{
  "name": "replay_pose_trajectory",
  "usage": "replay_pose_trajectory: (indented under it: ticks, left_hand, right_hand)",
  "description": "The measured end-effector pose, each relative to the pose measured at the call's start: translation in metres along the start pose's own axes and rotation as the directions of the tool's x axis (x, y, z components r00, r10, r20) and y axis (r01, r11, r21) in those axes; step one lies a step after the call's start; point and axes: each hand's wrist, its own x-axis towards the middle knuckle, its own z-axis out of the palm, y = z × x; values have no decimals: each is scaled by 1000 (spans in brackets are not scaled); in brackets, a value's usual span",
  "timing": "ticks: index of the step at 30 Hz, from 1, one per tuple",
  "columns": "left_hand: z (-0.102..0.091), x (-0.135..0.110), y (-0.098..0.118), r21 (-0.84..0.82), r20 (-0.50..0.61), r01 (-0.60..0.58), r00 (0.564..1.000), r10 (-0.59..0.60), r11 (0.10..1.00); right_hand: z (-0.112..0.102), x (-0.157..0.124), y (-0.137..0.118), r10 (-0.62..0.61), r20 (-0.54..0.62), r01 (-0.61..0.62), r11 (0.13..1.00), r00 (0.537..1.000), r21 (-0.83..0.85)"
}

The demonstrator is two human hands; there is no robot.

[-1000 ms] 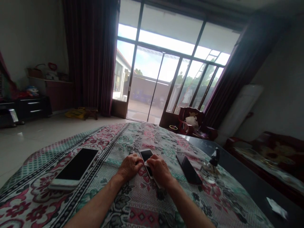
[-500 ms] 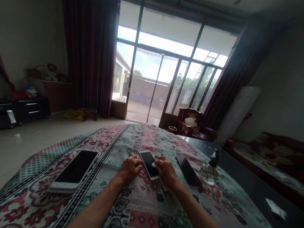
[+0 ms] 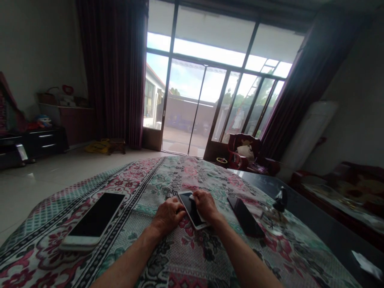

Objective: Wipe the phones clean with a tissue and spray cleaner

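A white smartphone (image 3: 189, 208) with a dark screen lies at a slant on the patterned tablecloth (image 3: 156, 248). Along its left edge rest the curled fingers of my left hand (image 3: 169, 215), holding it there. Pinched in my right hand (image 3: 207, 205) is a small white wiping cloth (image 3: 192, 197), mostly hidden by the fingers, pressed to the upper part of the screen. To the right of that hand lies a black smartphone (image 3: 245, 217). Farther left, a larger white phone (image 3: 94, 220) lies face up, apparently on top of something pale.
A clear bottle with a black pump top (image 3: 280, 200) stands at the right. A white packet or paper (image 3: 366, 263) lies on the dark surface (image 3: 324, 236) beyond the cloth. Past the table are a wooden chair (image 3: 244, 150), a glass door (image 3: 192, 108) and a low stool (image 3: 116, 146).
My right hand has slid up the phone with the white cloth, toward the far end of the screen. My left hand stays at the left edge. The view has shifted slightly.
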Motion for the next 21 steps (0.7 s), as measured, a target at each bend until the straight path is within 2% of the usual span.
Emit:
replay_pose_trajectory:
  ticks: [3, 8, 10, 13, 15, 17, 21]
  left_hand:
    - [-3, 1, 0, -17, 13, -27, 1000, 28, 999]
    - [-19, -1, 0, -81, 131, -118, 983, 128, 990]
    - [-24, -2, 1, -49, 165, -110, 979, 116, 993]
    - [-28, -2, 4, 85, 118, -86, 990, 76, 993]
    - [-27, -1, 2, 131, 54, -118, 992, 112, 984]
    - [-23, -1, -5, 119, 14, -141, 990, 140, 983]
    - [-13, -1, -21, 47, 38, -51, 998, 49, 998]
  right_hand:
    - [2, -2, -4, -14, -5, 14, 1000, 1000, 10]
    - [0, -7, -6, -64, -4, 64, 997, 998, 40]
    - [-1, -9, -6, -92, -2, 92, 994, 996, 57]
    - [-2, -14, -8, -140, 6, 139, 987, 990, 82]
    - [-3, -18, -9, -171, 6, 170, 981, 985, 96]
    - [-4, -21, -11, -200, 6, 199, 974, 980, 110]
    - [-7, -27, -17, -243, 17, 239, 963, 970, 128]
